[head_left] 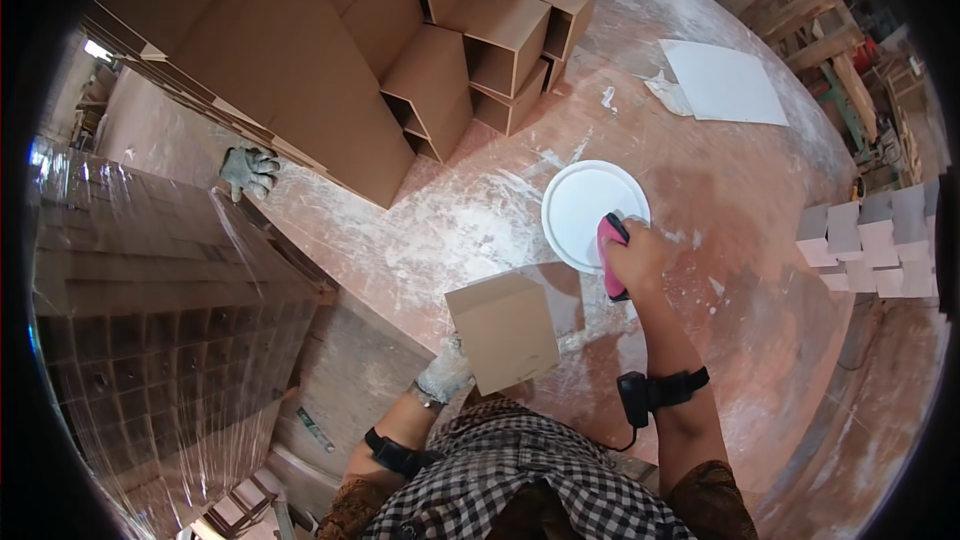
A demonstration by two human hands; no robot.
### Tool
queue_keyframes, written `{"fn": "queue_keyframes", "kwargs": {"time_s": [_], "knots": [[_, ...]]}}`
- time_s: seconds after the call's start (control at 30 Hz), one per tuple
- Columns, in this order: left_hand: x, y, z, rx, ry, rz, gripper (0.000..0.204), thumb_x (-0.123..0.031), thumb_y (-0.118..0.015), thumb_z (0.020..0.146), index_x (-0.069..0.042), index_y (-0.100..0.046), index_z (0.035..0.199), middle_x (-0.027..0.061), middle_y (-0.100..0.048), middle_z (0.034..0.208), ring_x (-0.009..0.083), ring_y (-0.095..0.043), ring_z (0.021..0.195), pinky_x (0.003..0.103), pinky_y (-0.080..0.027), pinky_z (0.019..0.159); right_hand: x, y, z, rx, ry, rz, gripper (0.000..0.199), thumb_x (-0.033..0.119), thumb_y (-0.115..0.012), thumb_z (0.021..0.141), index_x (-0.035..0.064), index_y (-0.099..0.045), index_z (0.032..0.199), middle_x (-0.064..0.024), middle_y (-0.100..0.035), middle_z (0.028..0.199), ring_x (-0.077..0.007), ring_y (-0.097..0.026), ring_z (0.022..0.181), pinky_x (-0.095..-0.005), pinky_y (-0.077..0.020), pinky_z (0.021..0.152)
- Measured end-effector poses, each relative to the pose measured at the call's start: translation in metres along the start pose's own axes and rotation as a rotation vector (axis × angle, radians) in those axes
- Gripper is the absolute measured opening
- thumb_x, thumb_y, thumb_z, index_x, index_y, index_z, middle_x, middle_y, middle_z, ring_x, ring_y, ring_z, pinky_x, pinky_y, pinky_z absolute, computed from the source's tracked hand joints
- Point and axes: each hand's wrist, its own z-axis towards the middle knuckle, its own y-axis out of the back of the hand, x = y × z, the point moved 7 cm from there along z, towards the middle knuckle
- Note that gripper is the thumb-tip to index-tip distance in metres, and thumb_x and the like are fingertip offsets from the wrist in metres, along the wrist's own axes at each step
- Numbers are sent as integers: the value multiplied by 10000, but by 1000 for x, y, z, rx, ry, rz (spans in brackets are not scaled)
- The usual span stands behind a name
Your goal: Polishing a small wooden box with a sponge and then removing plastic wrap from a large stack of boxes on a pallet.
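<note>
My left hand (445, 373), in a pale work glove, grips a small brown cardboard box (508, 335) by its left side. The box is tilted above the near edge of the table, and my fingers are partly hidden behind it. In my bare right hand (635, 255) is a pink and black hand tool (610, 258), held over the right rim of a round white dish (585, 202). Its working face is turned from view, so I cannot tell its exact kind. The dish lies flat on the table and looks white inside.
Open-ended cardboard boxes (505, 25) and a large cardboard sheet (270, 60) stand at the back left. A grey work glove (248, 172) lies at the left edge. Film-wrapped stock (170, 340) rises at left. White paper (725, 80) lies far right; pale blocks (870, 235) are stacked at right.
</note>
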Motion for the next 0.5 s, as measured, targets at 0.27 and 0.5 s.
{"fn": "queue_keyframes", "kwargs": {"time_s": [0.27, 0.5], "knots": [[0, -17, 10, -184, -75, 361, 449, -223, -575, 813, -84, -522, 1236, 136, -560, 1194, 309, -524, 1103, 438, -413, 923, -44, -13, 15, -54, -154, 380, 278, 172, -671, 706, -35, -629, 885, -196, -642, 801, -305, -623, 739, -385, -465, 691], [20, -29, 14, -230, -132, 169, 461, -259, -610, 767, -98, -553, 1195, 125, -577, 1171, 313, -532, 1086, 428, -437, 860, -39, -9, 2, 82, -348, 1291, 304, 99, -650, 764, -41, -585, 1026, -97, -628, 930, -246, -617, 848, -366, -496, 760]]}}
